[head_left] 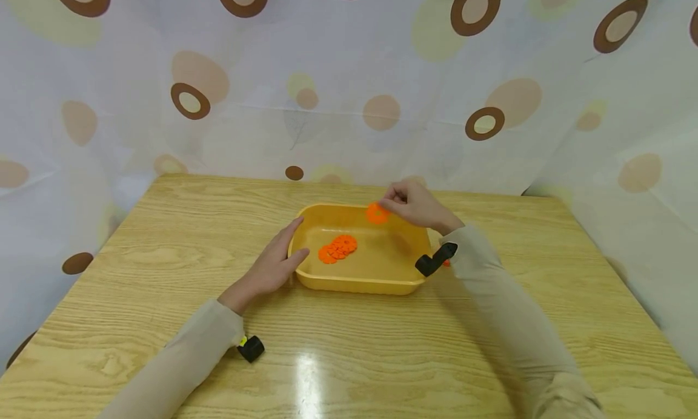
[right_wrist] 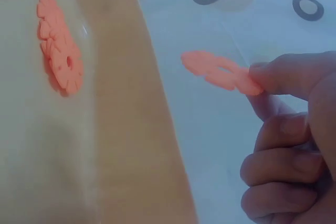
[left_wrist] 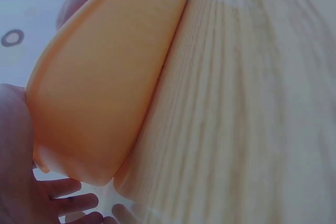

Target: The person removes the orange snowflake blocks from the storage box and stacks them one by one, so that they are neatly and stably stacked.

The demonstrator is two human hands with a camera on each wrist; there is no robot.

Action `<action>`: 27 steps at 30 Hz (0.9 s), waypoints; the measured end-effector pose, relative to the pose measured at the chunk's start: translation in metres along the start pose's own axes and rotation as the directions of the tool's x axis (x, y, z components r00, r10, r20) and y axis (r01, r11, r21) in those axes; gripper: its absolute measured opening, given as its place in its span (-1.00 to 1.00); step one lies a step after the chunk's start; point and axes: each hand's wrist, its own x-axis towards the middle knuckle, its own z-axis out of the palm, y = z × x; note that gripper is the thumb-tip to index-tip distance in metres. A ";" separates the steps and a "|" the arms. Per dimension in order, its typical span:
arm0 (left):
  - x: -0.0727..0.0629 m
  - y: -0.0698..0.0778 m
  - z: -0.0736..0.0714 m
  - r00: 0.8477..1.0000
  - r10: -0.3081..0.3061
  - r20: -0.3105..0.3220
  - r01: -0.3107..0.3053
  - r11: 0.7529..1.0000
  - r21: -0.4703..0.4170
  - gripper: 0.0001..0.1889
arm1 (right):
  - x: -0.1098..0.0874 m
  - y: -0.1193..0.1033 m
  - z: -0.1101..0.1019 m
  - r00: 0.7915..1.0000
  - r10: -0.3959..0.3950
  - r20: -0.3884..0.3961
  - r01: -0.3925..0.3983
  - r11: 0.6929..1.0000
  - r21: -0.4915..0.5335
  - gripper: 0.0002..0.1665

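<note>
My right hand (head_left: 417, 206) pinches an orange notched disc with a hole in its middle (head_left: 377, 213) between thumb and index finger, above the far side of a yellow plastic tub (head_left: 349, 284). In the right wrist view the disc (right_wrist: 218, 70) tilts away from the fingertips, and the other fingers are curled. Overlapping orange notched discs (head_left: 339, 248) lie on the tub's floor, left of centre. At the tub's left end, my left hand (head_left: 268, 266) grips the wall, with its thumb over the rim and its fingers along the outside.
The tub stands on a wood-grain table (head_left: 349, 346). Just right of it, something orange (head_left: 446, 263) on the table is mostly hidden by the right wrist's camera (head_left: 436, 260). A patterned cloth (head_left: 338, 74) hangs behind the table and at its sides.
</note>
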 end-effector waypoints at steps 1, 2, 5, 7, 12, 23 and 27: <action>0.000 0.000 0.000 1.000 0.000 0.001 0.000 1.000 -0.001 -0.31 | -0.002 0.001 -0.002 1.000 0.012 0.007 -0.012 1.000 0.013 -0.79; 0.000 0.000 0.000 1.000 -0.001 0.002 0.001 1.000 -0.001 -0.31 | -0.005 0.002 -0.003 0.999 0.029 0.013 -0.030 0.999 0.023 -0.78; 0.000 0.000 0.000 1.000 -0.002 0.002 0.002 1.000 0.001 -0.31 | -0.012 0.005 -0.008 0.996 0.090 0.027 -0.091 0.995 0.047 -0.74; 0.000 0.001 0.000 1.000 0.000 0.002 0.000 1.000 0.001 -0.31 | -0.017 0.007 -0.011 0.990 0.139 0.037 -0.141 0.988 0.057 -0.70; 0.001 0.001 0.000 1.000 0.007 0.000 -0.007 1.000 0.003 -0.30 | -0.028 0.017 -0.016 0.981 0.194 0.013 -0.194 0.977 0.092 -0.67; 0.001 0.000 0.000 1.000 0.007 0.000 -0.007 1.000 0.007 -0.30 | -0.054 0.039 -0.020 0.969 0.249 -0.007 -0.241 0.946 0.217 -0.62; 0.000 0.000 0.000 1.000 0.008 0.002 -0.008 1.000 0.003 -0.30 | -0.065 0.046 -0.020 0.966 0.259 -0.005 -0.248 0.930 0.270 -0.60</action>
